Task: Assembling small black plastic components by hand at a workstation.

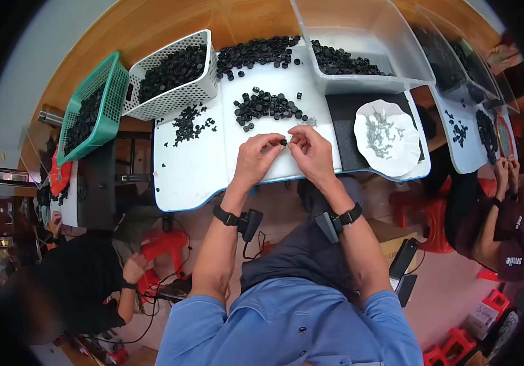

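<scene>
Wooden workbench curves across the top of the view, carrying a white rectangular work board w/ blue edging at centre. Largest container: clear plastic tub at upper right, holding black caps along its near wall. Left of it, white perforated plastic basket filled w/ black caps; further left, green mesh plastic basket, tilted, also part full. Black foam mat lies on the board's right portion, beneath a white scalloped plastic plate of small grey metal parts, prob. screws or clips (too small to tell). Loose heap of black plastic caps sits on the board just beyond the hands; smaller scatter to its left.

Left hand and right hand meet over the board's near edge, fingertips pressed together. Between them, a small black cap is pinched by thumb and forefinger of each hand, held just above the board. Both wrists wear black strap-on devices.

Other persons: a hand at lower left; clasped hands at right edge.
</scene>
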{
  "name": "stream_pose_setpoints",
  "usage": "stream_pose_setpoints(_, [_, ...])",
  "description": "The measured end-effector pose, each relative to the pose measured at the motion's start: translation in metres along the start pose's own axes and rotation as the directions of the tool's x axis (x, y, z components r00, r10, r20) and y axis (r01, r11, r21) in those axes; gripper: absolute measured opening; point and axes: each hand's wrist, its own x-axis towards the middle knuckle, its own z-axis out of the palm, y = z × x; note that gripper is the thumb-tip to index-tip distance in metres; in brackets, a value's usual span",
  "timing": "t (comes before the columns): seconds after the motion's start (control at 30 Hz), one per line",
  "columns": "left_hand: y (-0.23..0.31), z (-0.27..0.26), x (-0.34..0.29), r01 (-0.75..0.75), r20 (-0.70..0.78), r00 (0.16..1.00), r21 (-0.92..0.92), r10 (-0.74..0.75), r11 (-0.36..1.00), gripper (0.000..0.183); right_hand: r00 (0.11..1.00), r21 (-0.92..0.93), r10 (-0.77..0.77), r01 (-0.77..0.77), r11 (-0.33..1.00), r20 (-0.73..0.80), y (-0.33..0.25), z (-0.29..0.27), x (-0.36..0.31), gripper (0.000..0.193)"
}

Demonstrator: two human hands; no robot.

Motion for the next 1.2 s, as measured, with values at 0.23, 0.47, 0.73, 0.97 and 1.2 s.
stream_pose_setpoints(0.23, [0.005,0.002,-0.001,-0.036,0.008,0.999,-0.019,0.036,0.999,0.022,1.0,-0.011,-0.013,0.013,1.0,0.008,0.001,-0.004,-0.001,0.022])
stream_pose_setpoints(0.47, [0.006,0.001,0.0,-0.067,0.006,0.998,0.022,0.067,0.998,0.02,1.0,-0.03,-0.006,0.006,1.0,0.007,-0.002,-0.003,0.0,0.021])
stream_pose_setpoints(0.73, [0.009,0.003,0.001,-0.08,-0.015,0.997,0.016,0.08,0.997,0.019,1.0,0.012,0.013,-0.013,1.0,-0.01,0.0,-0.003,0.001,0.021])
stream_pose_setpoints(0.97, [0.009,0.005,0.002,-0.123,-0.026,0.992,0.035,0.124,0.992,0.019,1.0,-0.022,0.015,-0.015,1.0,0.003,0.0,-0.004,0.002,0.021])
stream_pose_setpoints(1.2, [0.008,0.005,0.002,-0.187,-0.031,0.982,0.066,0.189,0.98,0.022,1.0,-0.039,0.018,-0.018,0.999,0.01,-0.001,-0.004,0.003,0.021])
